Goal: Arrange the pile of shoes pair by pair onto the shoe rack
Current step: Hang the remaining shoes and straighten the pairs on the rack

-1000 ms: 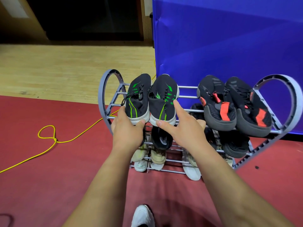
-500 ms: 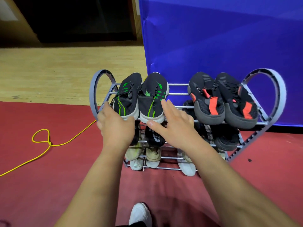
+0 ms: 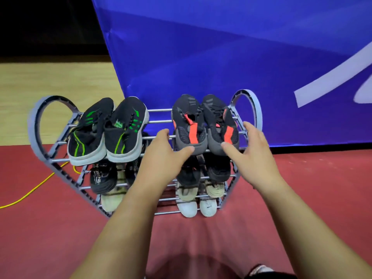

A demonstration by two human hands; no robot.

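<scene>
The shoe rack (image 3: pixel 248 101) is a grey frame with looped, heart-shaped ends and thin metal rails, standing on the red floor (image 3: pixel 302 188) in front of a blue banner (image 3: pixel 221 57). On its top tier two pairs lie heel toward the camera. The black pair with green stripes (image 3: pixel 106 129) and pale soles sits at the left end. The black pair with orange-red straps (image 3: pixel 205 123) and grey heels sits at the right end. Lower tiers hold dark, beige and white shoes, partly hidden. The left hand (image 3: pixel 163 152) is spread beside the left heel of the orange-strapped pair, thumb touching it. The right hand (image 3: pixel 249 150) is spread at that pair's right side, thumb against the right heel. Neither hand has closed around a shoe. A yellow cable (image 3: pixel 30 192) trails across the floor at left.
</scene>
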